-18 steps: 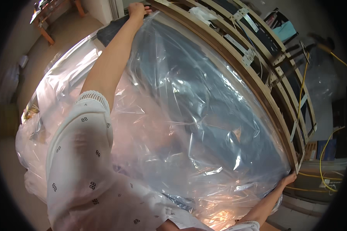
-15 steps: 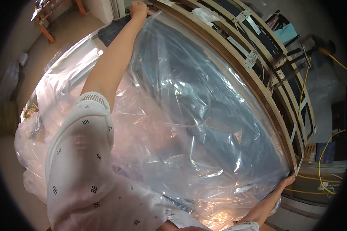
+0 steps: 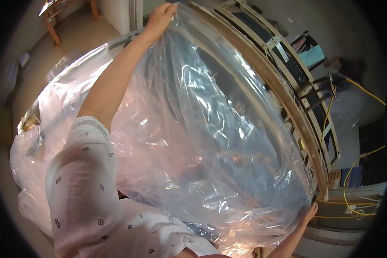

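- Left grip (image 3: 161,19), at the top of the view, was closed, its fingers bunched around the upper edge of a clear plastic sheet (image 3: 189,142).
- Right grip (image 3: 310,212), at the lower right, was beside the far end of that sheet; whether it had hold of the plastic, and how far its fingers were curled, I cannot tell.
- Between the two arms, the sheet spread across the middle, creased and shiny, with folds running down from the left fingers.
- Bluish and pinkish areas showed through the plastic.
- Along the sheet's upper right side ran a curved-looking wooden frame (image 3: 283,98), with dark panels (image 3: 251,26) between pale rails beyond it.
- A yellow cable (image 3: 326,118) hung across the frame's right part.
- Farther right, a blue box (image 3: 354,177) stood near more yellow cable.
- A white sleeve (image 3: 79,172) with small dark print covered the upper left arm, in front of the sheet.
- Bare floor (image 3: 84,32) showed at the upper left.
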Tool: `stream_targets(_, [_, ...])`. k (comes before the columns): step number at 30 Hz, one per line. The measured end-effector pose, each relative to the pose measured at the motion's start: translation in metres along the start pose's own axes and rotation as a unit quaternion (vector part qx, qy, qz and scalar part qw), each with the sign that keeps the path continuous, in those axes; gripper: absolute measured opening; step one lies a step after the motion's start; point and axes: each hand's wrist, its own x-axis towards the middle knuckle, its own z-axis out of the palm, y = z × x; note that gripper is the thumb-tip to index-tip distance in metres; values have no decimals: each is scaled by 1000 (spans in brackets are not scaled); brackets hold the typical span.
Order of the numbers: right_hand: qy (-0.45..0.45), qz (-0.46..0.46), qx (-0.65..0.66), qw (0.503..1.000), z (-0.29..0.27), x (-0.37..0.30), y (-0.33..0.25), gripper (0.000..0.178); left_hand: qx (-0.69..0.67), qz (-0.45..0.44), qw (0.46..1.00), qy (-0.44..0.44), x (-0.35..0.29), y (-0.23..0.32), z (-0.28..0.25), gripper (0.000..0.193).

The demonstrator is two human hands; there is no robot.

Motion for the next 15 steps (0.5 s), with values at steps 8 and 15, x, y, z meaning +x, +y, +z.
stream_targets(8, [118, -80, -89, 986, -6, -93, -13, 37, -108, -87, 988, -76, -49, 66, -66, 21])
stream_targets(15, [78, -160, -167, 970, -14, -103, 15, 34, -140, -99, 981, -87, -71, 89, -86, 17])
